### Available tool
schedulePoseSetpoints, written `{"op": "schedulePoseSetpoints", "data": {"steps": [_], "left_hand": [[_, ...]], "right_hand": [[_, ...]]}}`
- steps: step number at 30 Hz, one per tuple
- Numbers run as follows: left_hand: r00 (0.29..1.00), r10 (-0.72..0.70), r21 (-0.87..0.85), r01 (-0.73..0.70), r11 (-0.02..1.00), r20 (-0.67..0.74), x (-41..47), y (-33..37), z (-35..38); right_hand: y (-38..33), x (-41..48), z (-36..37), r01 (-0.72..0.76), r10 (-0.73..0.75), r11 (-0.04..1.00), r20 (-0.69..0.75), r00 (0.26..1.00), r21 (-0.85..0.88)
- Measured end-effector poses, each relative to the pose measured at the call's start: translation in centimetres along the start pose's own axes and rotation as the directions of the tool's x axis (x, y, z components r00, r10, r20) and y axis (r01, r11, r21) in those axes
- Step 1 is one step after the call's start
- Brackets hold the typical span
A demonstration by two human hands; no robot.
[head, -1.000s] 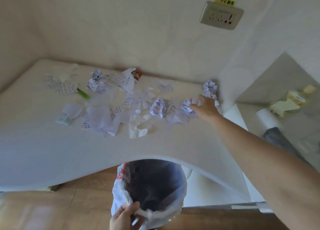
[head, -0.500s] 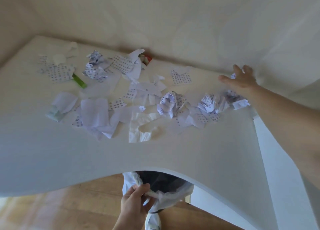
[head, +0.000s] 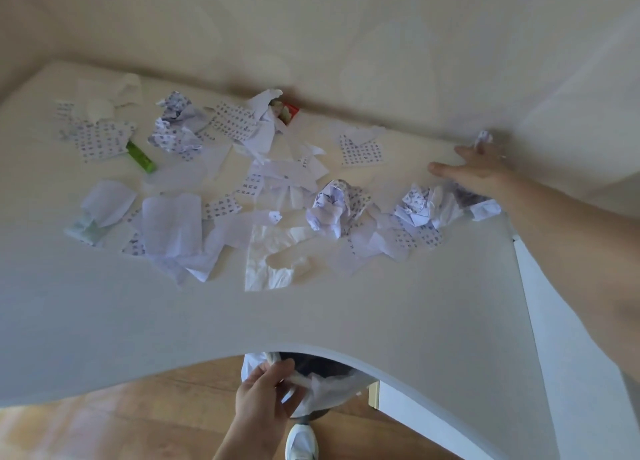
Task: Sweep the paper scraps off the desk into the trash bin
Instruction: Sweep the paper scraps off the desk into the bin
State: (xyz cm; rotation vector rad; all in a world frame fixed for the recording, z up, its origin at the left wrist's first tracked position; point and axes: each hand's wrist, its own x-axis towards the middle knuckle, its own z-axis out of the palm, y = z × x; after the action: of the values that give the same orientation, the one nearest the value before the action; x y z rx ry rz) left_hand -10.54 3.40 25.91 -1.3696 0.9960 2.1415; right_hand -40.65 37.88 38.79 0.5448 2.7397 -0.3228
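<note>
Several torn and crumpled paper scraps [head: 329,205] lie across the middle and back of the white desk [head: 363,307]. My right hand [head: 479,172] lies flat and open at the desk's far right, near the wall, with a small crumpled ball [head: 484,137] just behind its fingers and crumpled scraps [head: 426,205] by its wrist. Below the desk's front edge, my left hand [head: 265,395] grips the white liner at the rim of the dark trash bin [head: 323,387], most of which the desk hides.
A green marker-like stick [head: 140,156] and a red-and-green wrapper [head: 285,111] lie among the scraps. A thin white plastic bag [head: 273,255] lies flat mid-desk. The beige wall runs along the desk's back. My white shoe [head: 301,442] stands on the wooden floor.
My right hand has reached further back and right, past the crumpled scraps toward the wall. The left hand has shifted its grip up on the bin liner. The view has tilted down.
</note>
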Motion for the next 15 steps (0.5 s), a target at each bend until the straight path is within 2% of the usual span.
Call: {"op": "schedulePoseSetpoints", "data": {"steps": [7, 15], "left_hand": [[0.998, 0.062, 0.042, -0.063, 0.997, 0.021, 0.9, 1.1, 0.2], [0.998, 0.053, 0.051, -0.054, 0.997, 0.021, 0.3, 0.8, -1.3]], "right_hand": [[-0.6, -2.6, 2.5, 0.072, -0.071, 0.997, 0.005, 0.997, -0.029], [-0.5, -6.5, 3.8, 0.109, -0.116, 0.985, 0.044, 0.992, 0.136]]}}
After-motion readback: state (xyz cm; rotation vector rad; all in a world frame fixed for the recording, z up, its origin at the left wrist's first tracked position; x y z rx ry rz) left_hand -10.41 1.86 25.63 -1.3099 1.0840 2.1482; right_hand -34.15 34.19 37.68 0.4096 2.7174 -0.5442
